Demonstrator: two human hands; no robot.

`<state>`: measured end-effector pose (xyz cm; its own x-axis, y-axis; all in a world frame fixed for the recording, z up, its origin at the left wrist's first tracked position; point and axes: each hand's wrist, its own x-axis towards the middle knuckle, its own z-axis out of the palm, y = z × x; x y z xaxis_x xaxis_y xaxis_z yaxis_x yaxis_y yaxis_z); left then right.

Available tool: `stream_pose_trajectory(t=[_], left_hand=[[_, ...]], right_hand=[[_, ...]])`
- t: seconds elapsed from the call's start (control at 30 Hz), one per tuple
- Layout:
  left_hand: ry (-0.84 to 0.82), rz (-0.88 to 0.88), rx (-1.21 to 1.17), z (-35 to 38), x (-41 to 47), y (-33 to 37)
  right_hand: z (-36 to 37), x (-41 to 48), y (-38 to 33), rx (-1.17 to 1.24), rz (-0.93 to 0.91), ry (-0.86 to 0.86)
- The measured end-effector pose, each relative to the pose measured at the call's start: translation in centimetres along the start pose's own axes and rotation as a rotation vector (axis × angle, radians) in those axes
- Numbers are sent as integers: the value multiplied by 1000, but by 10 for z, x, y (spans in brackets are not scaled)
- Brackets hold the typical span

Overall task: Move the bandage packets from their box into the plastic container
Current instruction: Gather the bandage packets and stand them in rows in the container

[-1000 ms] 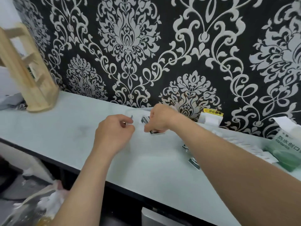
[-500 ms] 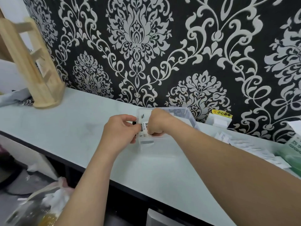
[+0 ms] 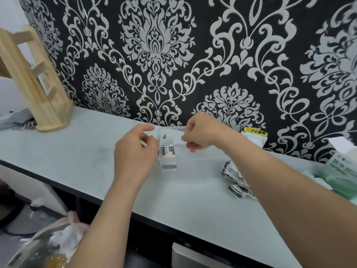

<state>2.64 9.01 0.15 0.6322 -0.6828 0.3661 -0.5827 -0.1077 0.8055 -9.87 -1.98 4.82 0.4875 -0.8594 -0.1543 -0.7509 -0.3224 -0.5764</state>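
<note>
Taking the clear plastic container (image 3: 193,163) on the pale counter (image 3: 77,151) as the landmark. Seeing some bandage packets (image 3: 169,151) standing up inside it, at its left end. Seeing a loose pile of packets (image 3: 235,180) lying just to its right on the counter, and the green box (image 3: 343,171) sitting further right, near the picture's edge.

Holding the right hand (image 3: 201,132) above the container's back rim, thumb and finger pinching what looks like a white packet (image 3: 176,141) over the opening. Keeping the left hand (image 3: 135,151) just beside the container's left wall, fingers curled in. Not being able to tell if that hand is holding anything or touching the wall.

Guessing about handling: being very light, thin and bendy, and likely a bit slick. Pinching one flat between thumb and fingertip, by a short end, looking like the best way. Taking several at once risking them sliding apart. Judging the container light too, so needing a steadying hand so it is not tipping or sliding.

Having trouble seeing the container's edges, being see-through against the pale counter. Losing part of the pile and the container's right end behind the right arm. Losing much of the box past the frame's edge. Not being able to count the packets.
</note>
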Motion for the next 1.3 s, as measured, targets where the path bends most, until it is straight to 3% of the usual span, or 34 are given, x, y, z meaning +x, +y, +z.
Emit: stream_pose_trajectory(t=[0.1,0.23,0.4,0.53,0.6,0.7,0.8,1.07,1.3], left_hand=[[34,159,-183,6,-16,22],[-203,312,-210,42,-40,49],[-691,526,236,108,-82,74],[-792,606,421,141,-97,77],[-833,589,522,153,-97,73],[-775,612,624,159,-100,73],[-681,648,562,160,-100,82],[-711,400,319,152,-94,82],[-608,303,158,157,-88,73]], right_hand=[[-34,-38,17,111,-30,96],[-68,-79,54,111,23,191],[-76,-102,114,-119,199,113],[-59,-100,150,-225,228,-87],[-48,-98,162,-255,202,-99],[-35,-93,174,-283,138,-69],[-30,-90,187,-232,74,-13],[-34,-94,195,39,74,117],[-41,-99,205,250,103,277]])
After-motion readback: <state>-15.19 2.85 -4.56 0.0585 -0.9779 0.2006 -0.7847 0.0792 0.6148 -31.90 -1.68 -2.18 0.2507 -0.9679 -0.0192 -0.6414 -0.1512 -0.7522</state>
